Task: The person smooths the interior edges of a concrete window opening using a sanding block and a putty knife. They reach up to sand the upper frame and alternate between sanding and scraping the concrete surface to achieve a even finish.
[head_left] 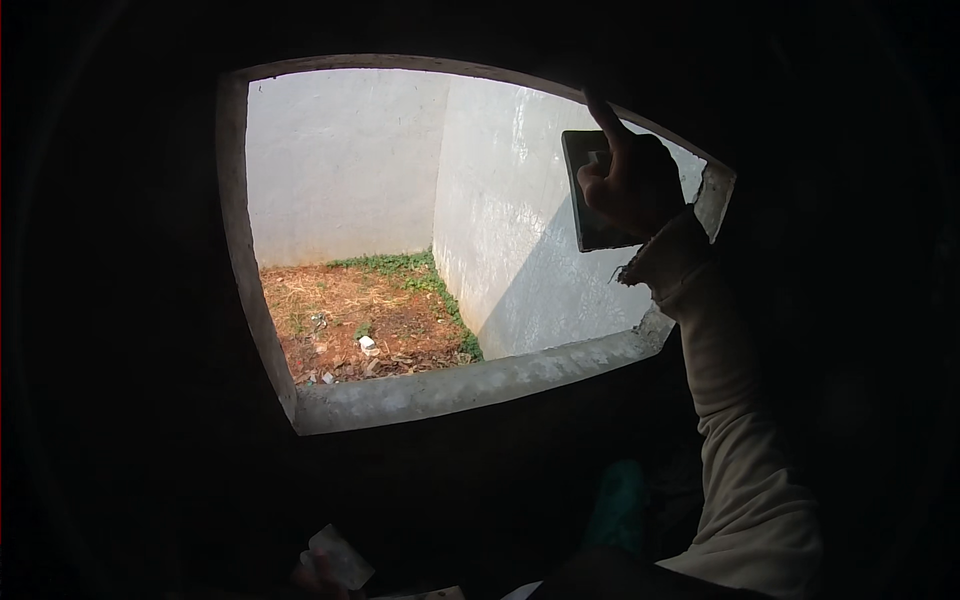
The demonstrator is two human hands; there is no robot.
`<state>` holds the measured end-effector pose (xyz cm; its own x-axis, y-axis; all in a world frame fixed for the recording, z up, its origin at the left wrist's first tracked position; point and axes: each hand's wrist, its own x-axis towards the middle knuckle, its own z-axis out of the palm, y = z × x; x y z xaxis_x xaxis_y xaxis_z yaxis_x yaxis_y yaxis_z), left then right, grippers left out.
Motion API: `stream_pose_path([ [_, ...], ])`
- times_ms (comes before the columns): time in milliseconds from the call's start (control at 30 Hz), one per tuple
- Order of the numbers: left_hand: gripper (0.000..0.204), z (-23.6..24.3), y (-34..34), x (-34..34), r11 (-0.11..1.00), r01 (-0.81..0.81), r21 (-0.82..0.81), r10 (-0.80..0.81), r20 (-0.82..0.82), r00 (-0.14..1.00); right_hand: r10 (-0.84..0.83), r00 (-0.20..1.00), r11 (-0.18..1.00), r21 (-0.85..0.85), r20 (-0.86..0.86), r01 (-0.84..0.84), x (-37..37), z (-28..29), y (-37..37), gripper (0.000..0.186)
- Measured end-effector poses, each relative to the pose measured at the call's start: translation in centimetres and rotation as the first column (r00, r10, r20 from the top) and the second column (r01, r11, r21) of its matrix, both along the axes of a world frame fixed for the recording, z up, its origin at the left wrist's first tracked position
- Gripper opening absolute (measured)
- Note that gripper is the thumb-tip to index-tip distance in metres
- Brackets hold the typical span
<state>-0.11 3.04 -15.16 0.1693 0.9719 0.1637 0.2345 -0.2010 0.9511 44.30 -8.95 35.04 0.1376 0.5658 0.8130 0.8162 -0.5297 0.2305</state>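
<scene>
My right hand (pixel 640 180) is raised in front of a window opening, with its index finger stretched up to the opening's top edge. The other fingers are curled round the grip of a dark rectangular hand float (pixel 595 222), whose flat plate stands upright against the light. Low in the picture, my left hand (pixel 316 578) shows only dimly, closed at the edge of a pale, flat, square-cornered piece (pixel 341 556). Whether that piece is paper or a thin blade, I cannot tell.
The opening has a rough concrete sill (pixel 470 388) and side edges. Beyond it stand pale plastered walls (pixel 340 160) over reddish soil (pixel 350 300) with green plants and scraps. A teal object (pixel 617 505) shows faintly below the sill. The surrounding room is very dark.
</scene>
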Motion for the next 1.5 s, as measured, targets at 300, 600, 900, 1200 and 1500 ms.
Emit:
stream_pose_path([
  [300,0.038,-1.4,0.3,-0.9,1.0,0.014,-0.024,-0.015,-0.025,1.0,0.201,0.965,0.978,0.027,0.166,-0.208,-0.6,0.1,3.1,0.097],
  [600,0.037,3.8,-0.4,0.5,1.0,0.01,0.02,-0.008,-0.128,0.992,0.515,0.509,0.818,0.218,-0.689,-0.533,-0.5,-6.0,-6.1,0.077],
  [900,0.044,-0.6,1.4,-3.0,0.759,0.336,0.558,-0.014,-0.502,0.865,0.497,-0.698,0.61,0.78,-0.515,-0.142,2.3,-32.6,-15.2,0.056],
  [1200,0.044,6.4,-2.5,5.6,0.955,0.235,0.179,-0.082,-0.603,0.793,0.82,-0.548,0.479,0.72,-0.164,0.502,-0.2,-55.9,-28.9,0.049],
  [1500,0.045,6.9,-2.7,8.6,0.954,0.282,0.106,-0.137,-0.681,0.72,0.657,-0.745,0.475,0.702,0.12,0.531,-0.1,-55.6,-33.6,0.04],
])
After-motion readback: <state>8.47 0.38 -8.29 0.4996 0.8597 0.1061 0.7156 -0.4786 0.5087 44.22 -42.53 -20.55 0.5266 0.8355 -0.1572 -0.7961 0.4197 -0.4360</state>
